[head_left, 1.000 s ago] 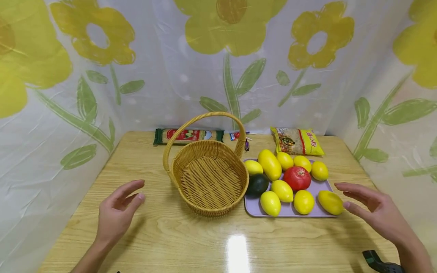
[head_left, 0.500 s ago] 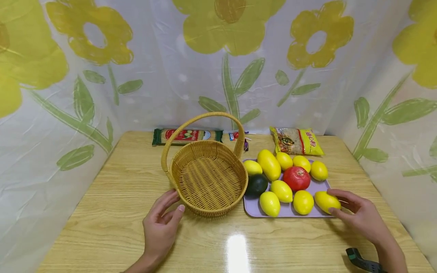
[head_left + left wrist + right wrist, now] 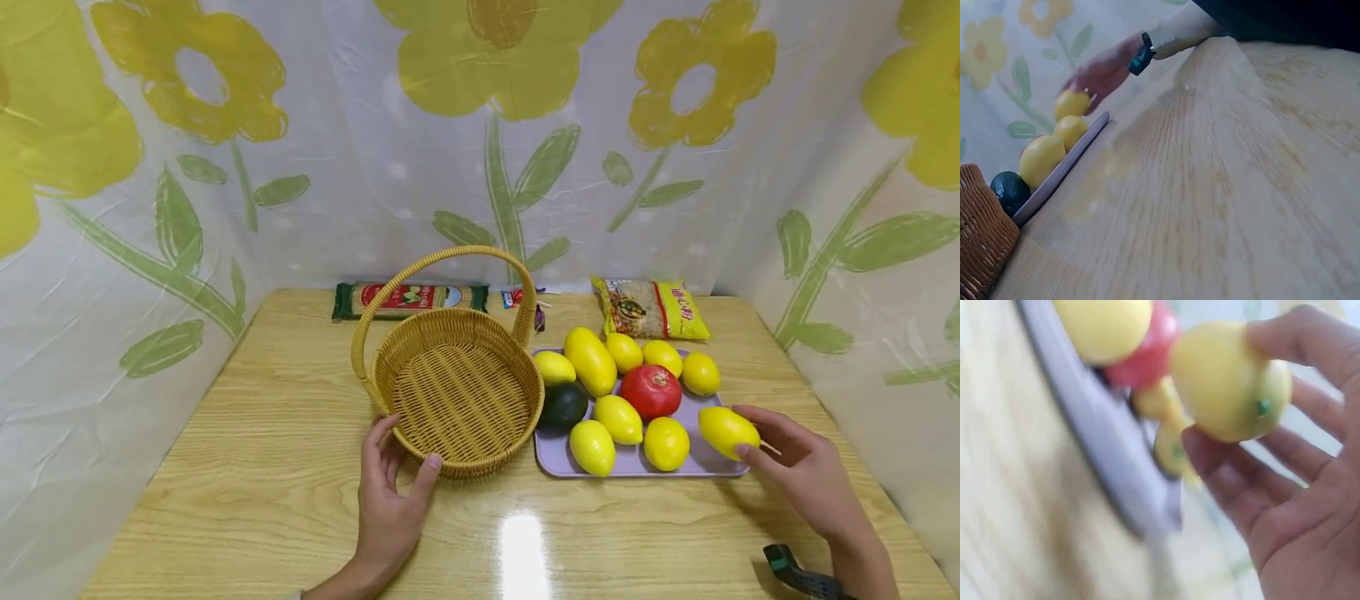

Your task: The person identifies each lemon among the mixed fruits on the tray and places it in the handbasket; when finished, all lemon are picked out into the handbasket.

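From the head view, here's the right hand [image 3: 798, 475] pinching 1 yellow fruit [image 3: 727, 432] between thumb and fingers, up over the right end of the purple tray [image 3: 553, 463]! Over at the wicker basket [image 3: 457, 404], the left hand [image 3: 393, 504] has thumb and fingers spread apart, set against the near-left side below the handle. On that tray, 8 more yellow fruits crowd round 1 red fruit [image 3: 651, 392], with 1 dark green fruit [image 3: 562, 406] next to the basket. Behind sit 1 green-ended packet [image 3: 446, 297] and 1 yellow bag [image 3: 651, 310].

Left wrist view now: basket wall at the left edge, tray beyond, and there's the held fruit, raised above the others; the left hand's fingers can't be told here.

Right wrist view, blurred: thumb and fingers curve round the fruit, its green stem spot showing, clear of the tray!
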Tool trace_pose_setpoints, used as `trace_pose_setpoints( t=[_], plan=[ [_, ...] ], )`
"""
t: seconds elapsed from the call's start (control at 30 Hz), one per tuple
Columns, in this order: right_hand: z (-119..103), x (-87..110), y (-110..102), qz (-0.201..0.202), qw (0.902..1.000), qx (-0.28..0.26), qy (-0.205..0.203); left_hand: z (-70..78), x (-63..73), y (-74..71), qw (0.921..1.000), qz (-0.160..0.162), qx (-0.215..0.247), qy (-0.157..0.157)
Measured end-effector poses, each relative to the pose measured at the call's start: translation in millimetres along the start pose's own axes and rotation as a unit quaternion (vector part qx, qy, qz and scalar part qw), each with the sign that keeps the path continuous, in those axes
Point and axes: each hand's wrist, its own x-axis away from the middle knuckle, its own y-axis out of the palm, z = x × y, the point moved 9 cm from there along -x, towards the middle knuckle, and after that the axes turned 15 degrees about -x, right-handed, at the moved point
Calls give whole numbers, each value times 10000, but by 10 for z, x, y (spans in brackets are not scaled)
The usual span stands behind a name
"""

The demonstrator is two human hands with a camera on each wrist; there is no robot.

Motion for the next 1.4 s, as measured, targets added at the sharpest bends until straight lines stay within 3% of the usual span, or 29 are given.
trace_pose_setpoints(
  t=[0.13, 0.3, 0.4, 0.53, 0.8, 1.0, 1.23, 1.4],
  plan=[
    [-233, -77, 138, -258, 9981, -554, 9, -7, -4, -5, 10000, 55, -18, 29],
    [-609, -395, 625, -1215, 9904, -595, -269, -7, -18, -22, 9999, 120, -10, 93],
    [-807, -608, 1010, -1913, 9730, -1107, -665, -11, -27, -24, 9998, 114, 11, 134],
    [-941, -815, 1548, -2798, 9443, -1500, -865, -21, -31, -12, 9998, 107, 33, 190],
    [-839, -1004, 2518, -3787, 9191, -1087, -4, -4, -16, -23, 9990, 249, 87, 357],
    [-691, -1010, 3036, -4235, 9049, -421, -66, -10, -3, -23, 9990, 233, 209, 304],
    [-664, -964, 3283, -4211, 9031, 500, -670, 17, -10, -19, 9991, 181, 173, 339],
    [-716, -961, 3326, -4151, 9068, 169, -717, 23, -10, -43, 9990, 210, 155, 375]
  ],
)
